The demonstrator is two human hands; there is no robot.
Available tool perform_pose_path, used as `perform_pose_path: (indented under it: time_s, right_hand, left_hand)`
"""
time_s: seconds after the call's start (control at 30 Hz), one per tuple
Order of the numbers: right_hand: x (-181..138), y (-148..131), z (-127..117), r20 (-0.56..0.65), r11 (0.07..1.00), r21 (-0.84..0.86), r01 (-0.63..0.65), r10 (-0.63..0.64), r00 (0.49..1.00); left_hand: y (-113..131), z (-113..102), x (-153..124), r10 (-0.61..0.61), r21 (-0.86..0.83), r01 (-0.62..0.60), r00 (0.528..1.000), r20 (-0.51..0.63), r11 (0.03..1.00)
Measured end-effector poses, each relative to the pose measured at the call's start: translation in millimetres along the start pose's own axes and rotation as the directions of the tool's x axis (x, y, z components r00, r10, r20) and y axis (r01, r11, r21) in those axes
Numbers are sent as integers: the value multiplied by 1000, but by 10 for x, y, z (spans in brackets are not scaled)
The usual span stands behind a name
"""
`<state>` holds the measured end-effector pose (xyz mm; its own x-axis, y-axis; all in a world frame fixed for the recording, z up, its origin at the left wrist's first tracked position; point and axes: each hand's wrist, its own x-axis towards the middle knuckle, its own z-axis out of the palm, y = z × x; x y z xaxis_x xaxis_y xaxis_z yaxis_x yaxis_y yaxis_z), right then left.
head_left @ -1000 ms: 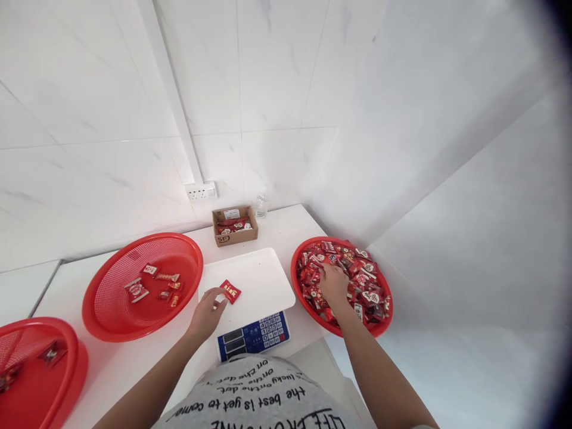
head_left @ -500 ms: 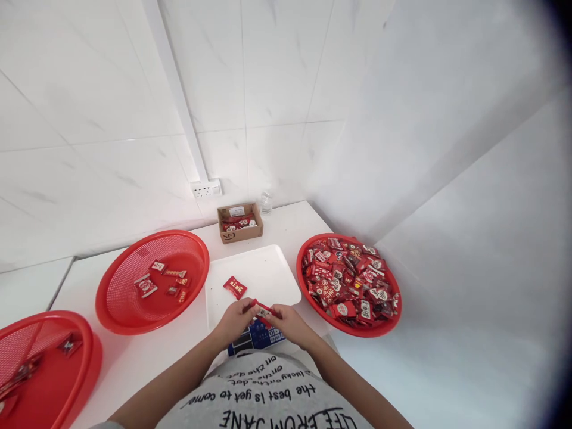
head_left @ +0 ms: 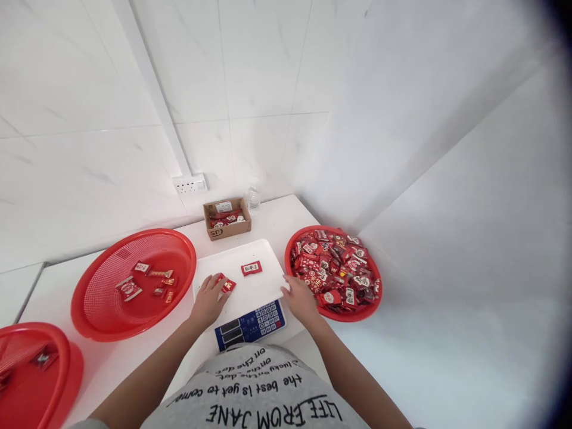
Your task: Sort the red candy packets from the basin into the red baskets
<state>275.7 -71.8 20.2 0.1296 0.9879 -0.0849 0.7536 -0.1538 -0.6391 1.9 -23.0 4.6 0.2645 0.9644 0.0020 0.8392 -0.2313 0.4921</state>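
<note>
Over the left side of the white scale tray, my left hand has its thumb and fingers apart. Its fingers are at a red candy packet and partly cover it. A second red packet with a white label lies flat, farther back on the tray. My right hand is at the tray's right edge, thumb and forefinger apart, with nothing visible in it. Below the tray shows the scale's blue keypad panel.
On the right stands a red basket heaped with red packets. A red basket with several packets is on the left, another nearer. Behind the tray are a cardboard box of packets and a clear plastic container.
My hands have come apart from the small red packet they held together; a white-labelled packet now lies on the tray. The left hand went to the other packet, the right to the tray's edge.
</note>
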Motion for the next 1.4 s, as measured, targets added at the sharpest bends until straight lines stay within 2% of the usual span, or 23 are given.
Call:
perform_pose_path:
  time_s: [0.1, 0.2, 0.3, 0.43, 0.57, 0.67, 0.73, 0.8, 0.87, 0.93, 0.97, 1.03, 1.1, 1.13, 1.2, 1.27, 1.4]
  right_hand:
    - [33, 236, -211, -166, 951, -271, -146, 104, 981]
    - [38, 385, -331, -183, 866, -412, -284, 227, 957]
    - [45, 435, -350, -162, 825, -483, -294, 246, 956]
    - [76, 463, -352, -202, 848, -444, -289, 220, 955]
    - [115, 522, -402, -265, 930, -265, -256, 185, 946]
    - [143, 501, -425, -334, 985, -9, -172, 159, 929]
    - [160, 418, -387, -355, 974, 190, -120, 183, 917]
    - [175, 286, -288, -295, 912, 398, -96, 227, 928]
    - [189, 140, -149, -142, 819, 561, -120, 238, 961]
    - [203, 30, -25, 2, 779, 608, -154, 193, 981]
    - [210, 3, 13, 26, 799, 583, -149, 165, 986]
    - [222, 18, 18, -38, 899, 431, -82, 109, 993]
    - [227, 119, -63, -158, 985, 169, -34, 62, 985]
    - [225, 190, -121, -201, 998, 30, -51, 56, 978]
    - [211, 346, -233, -225, 969, -191, -154, 109, 968]
    - [187, 478, -304, -193, 921, -324, -214, 157, 968]
    - [158, 578, -311, -147, 873, -445, -199, 148, 978]
  left_hand:
    - [-3, 9, -2, 15, -27, -12, 997, 78, 1000]
    - [47, 43, -27, 57, -70, -48, 989, 135, 996]
    - [72, 85, -33, 97, -73, -87, 982, 159, 994]
    - [87, 128, 52, 90, -15, -89, 991, 94, 996]
    - [197, 185, 237, 122, 70, -126, 991, 56, 990]
    - [303, 246, 355, 204, 133, -221, 970, 129, 966]
    - [344, 282, 386, 217, 171, -252, 956, 197, 953]
    - [347, 305, 375, 201, 201, -247, 953, 225, 948]
    - [311, 313, 335, 172, 223, -217, 964, 203, 950]
    - [247, 308, 277, 129, 242, -161, 981, 142, 957]
    - [208, 301, 243, 99, 250, -123, 989, 107, 960]
    - [129, 285, 173, 38, 263, -46, 999, 37, 964]
    - [68, 269, 105, 5, 273, -3, 1000, -6, 962]
    - [53, 264, 75, 9, 277, -5, 1000, -13, 961]
    - [58, 266, 32, 63, 280, -60, 998, 0, 958]
    - [111, 289, 16, 158, 276, -162, 987, 36, 947]
    - [253, 377, 39, 311, 260, -329, 944, 107, 908]
